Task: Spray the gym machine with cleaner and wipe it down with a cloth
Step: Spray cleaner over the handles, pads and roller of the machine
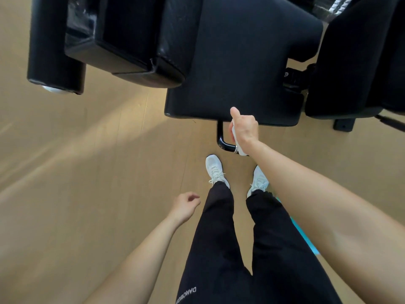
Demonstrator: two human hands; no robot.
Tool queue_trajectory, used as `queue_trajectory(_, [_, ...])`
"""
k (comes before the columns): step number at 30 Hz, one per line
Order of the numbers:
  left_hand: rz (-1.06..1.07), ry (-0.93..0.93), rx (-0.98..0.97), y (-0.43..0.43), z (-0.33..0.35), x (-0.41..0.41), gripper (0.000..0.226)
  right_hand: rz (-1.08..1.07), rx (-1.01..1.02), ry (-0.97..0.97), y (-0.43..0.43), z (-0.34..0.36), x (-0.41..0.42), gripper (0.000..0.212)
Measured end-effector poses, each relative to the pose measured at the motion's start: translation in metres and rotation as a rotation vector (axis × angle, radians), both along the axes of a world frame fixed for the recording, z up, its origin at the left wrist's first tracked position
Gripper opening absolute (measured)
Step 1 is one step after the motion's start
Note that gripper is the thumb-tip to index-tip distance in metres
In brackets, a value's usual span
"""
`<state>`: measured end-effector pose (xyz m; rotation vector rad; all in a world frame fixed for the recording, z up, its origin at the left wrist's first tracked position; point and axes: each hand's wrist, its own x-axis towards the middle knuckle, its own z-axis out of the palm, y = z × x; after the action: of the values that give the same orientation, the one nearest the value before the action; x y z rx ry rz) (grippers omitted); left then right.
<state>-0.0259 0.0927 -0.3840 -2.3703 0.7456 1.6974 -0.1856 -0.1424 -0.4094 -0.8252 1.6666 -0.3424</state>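
The gym machine's black seat pad (241, 62) fills the upper middle of the head view. My right hand (245, 128) is at the pad's front edge with the thumb up against it. It is closed around a white spray bottle (238, 144), which is mostly hidden under the palm. My left hand (185, 206) hangs beside my left thigh with loosely curled fingers and holds nothing. I see no cloth that I can tell for sure.
A black bent handle bar (221, 140) sticks out below the seat, right by the bottle. A black roller pad (54, 40) and another cushion (131, 40) are at upper left, a further pad (361, 51) at right. A teal strip (304, 238) shows under my right forearm. My white shoes (215, 170) stand on the wooden floor (87, 172).
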Motion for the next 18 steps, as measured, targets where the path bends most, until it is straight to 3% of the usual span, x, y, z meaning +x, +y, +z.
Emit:
queue_trajectory(7, [0.031, 0.022, -0.171, -0.065, -0.009, -0.033, 0.03, -0.009, 0.01, -0.001, 0.002, -0.003, -0.032, 0.063])
queue_trajectory(13, [0.002, -0.026, -0.352, -0.119, -0.014, -0.062, 0.059, -0.023, 0.105, -0.029, 0.027, -0.004, -0.069, 0.068])
queue_trajectory(18, [-0.054, -0.07, -0.378, -0.136, -0.026, -0.074, 0.059, 0.068, 0.185, 0.051, 0.064, -0.015, -0.087, 0.065])
